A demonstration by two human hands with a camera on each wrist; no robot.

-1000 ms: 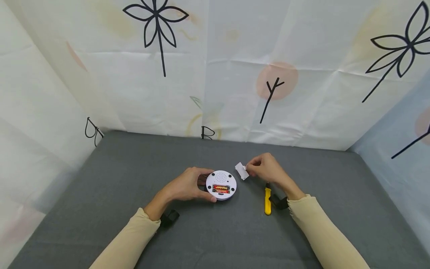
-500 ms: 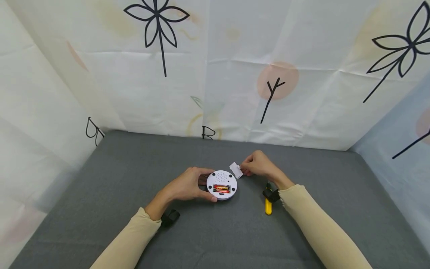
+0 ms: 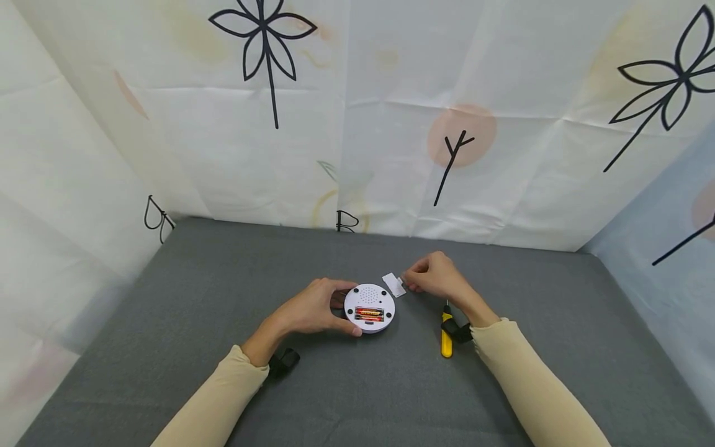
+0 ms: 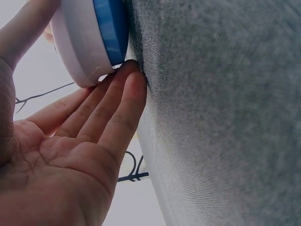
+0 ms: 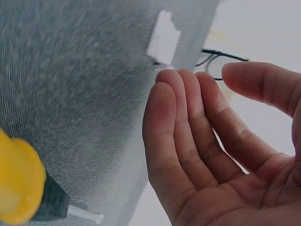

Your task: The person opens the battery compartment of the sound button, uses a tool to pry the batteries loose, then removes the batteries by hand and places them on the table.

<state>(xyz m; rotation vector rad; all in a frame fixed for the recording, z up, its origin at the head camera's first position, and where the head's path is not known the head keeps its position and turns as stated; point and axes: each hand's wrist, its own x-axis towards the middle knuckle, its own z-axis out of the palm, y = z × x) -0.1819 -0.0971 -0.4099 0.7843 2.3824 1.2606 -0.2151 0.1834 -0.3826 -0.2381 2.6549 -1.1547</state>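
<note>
My left hand grips a round white device by its left side, thumb at the near edge and fingers at the far edge. The device's underside faces up, with speaker holes, dark feet and batteries in an uncovered compartment. Its blue lower part shows close to the cloth in the left wrist view. A white battery cover lies on the cloth just right of the device. Beside the cover is my right hand, its fingers loosely bent and the thumb apart, holding nothing in the right wrist view.
A screwdriver with a yellow handle lies under the right wrist, its shaft pointing away. Grey cloth covers the table. White patterned curtains stand behind and at both sides.
My right hand carried the battery cover left toward the device, let go of it on the cloth, and drew back slightly right. The left hand kept its grip on the device.
</note>
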